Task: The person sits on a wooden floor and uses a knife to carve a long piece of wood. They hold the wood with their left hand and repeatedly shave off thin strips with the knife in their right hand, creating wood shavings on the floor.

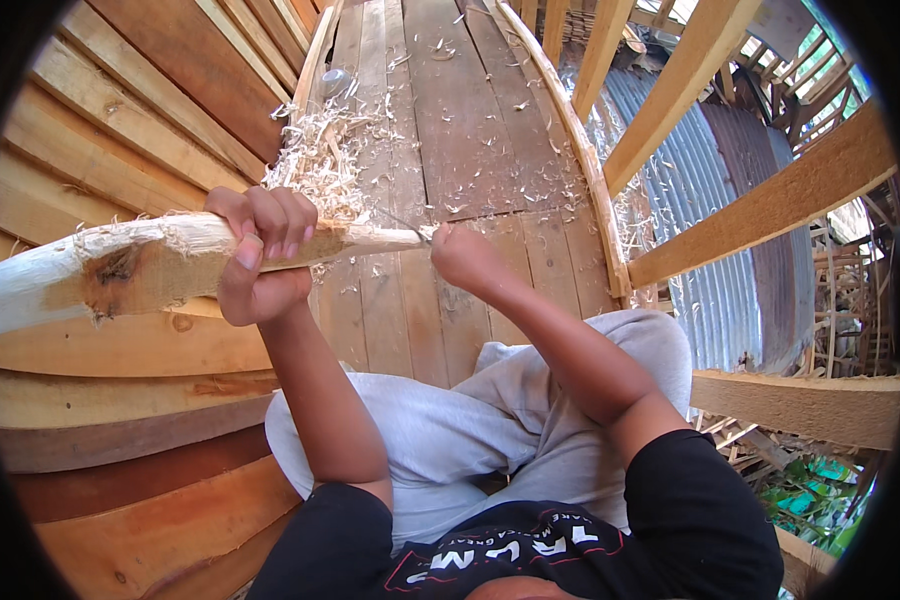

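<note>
This looks like a raised wooden porch [545, 262] used for woodworking: curled shavings [322, 150] litter the plank floor [460, 110], with open timber railing [785, 213] alongside corrugated metal sheets [705, 225].

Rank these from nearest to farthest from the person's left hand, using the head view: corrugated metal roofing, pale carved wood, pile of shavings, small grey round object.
1. Pale carved wood: in the left hand's grip.
2. Pile of shavings: just ahead.
3. Small grey round object: farther ahead, past the pile.
4. Corrugated metal roofing: far to the right.
</note>
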### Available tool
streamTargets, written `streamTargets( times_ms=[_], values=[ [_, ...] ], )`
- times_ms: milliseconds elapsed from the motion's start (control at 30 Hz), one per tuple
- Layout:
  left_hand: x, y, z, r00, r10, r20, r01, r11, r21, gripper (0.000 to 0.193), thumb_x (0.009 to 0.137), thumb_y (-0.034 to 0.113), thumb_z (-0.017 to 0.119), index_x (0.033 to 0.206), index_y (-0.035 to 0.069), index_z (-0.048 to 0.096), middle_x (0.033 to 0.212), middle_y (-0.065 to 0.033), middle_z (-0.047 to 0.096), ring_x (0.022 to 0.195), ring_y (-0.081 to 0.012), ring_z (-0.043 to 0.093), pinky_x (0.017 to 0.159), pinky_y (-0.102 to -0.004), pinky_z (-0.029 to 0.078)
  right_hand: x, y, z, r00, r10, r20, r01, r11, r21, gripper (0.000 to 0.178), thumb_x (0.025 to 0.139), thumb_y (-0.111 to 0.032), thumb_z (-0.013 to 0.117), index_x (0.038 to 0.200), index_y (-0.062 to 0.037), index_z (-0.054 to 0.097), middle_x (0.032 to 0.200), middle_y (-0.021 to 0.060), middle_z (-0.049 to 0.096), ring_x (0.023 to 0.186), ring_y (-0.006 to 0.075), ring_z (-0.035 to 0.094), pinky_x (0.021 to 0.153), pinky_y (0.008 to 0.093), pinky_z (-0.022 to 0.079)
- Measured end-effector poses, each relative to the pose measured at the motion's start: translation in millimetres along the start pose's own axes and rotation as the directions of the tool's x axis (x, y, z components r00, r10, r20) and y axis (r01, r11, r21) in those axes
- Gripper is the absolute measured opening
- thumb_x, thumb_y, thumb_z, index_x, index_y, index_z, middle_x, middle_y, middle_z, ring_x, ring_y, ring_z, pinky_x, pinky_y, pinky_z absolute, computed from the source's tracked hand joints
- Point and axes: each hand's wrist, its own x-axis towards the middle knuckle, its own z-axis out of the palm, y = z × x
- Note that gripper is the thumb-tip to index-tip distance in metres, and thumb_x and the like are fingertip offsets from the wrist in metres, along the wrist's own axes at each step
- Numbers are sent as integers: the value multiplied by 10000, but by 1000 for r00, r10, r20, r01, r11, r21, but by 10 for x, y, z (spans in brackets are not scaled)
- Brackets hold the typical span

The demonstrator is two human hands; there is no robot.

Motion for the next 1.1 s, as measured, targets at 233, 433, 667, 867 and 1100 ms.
streamTargets(
  times_ms=[233,433,667,867,1100],
  values=[
    [42,-49,13,1000,-12,24,13,998,-60,208,785,176,547,821,99,357,611,-12,355,555,-127,362,573,-301,347,509,981,212,992,-53,114,85,951,-298,379,895,-197,359,924,71,625,1032,300,609,935,442,599,837,489,469],
    [6,2,39,998,-9,61,10,1000,-13,200,776,162,543,817,98,358,607,-18,362,555,-126,366,578,-299,352,5,-264,-280,959,-62,275,115,977,-179,414,908,-219,332,923,76,620,1080,306,596,987,436,592,870,489,455],
    [22,-38,-16,997,3,-74,-7,999,-54,195,770,146,542,835,90,367,607,-19,357,553,-130,368,594,-300,357,184,411,12,992,20,126,-5,993,-120,458,921,-234,293,957,105,598,1020,313,602,955,437,597,840,510,460],
    [22,-24,105,997,18,-80,-17,1000,13,205,757,140,551,843,82,374,609,-20,353,550,-129,366,574,-308,360,-122,-328,-189,983,-18,185,8,999,54,507,936,-270,252,1036,148,521,1065,390,544,996,518,544,915,515,414],
    [74,-7,-1,982,11,-189,-12,1000,-6,188,773,152,544,834,97,374,610,-18,348,552,-124,355,589,-297,349,26,66,-33,997,-4,76,-5,993,115,599,940,-345,249,965,155,578,1020,415,538,1013,525,533,924,501,408]
  ],
)
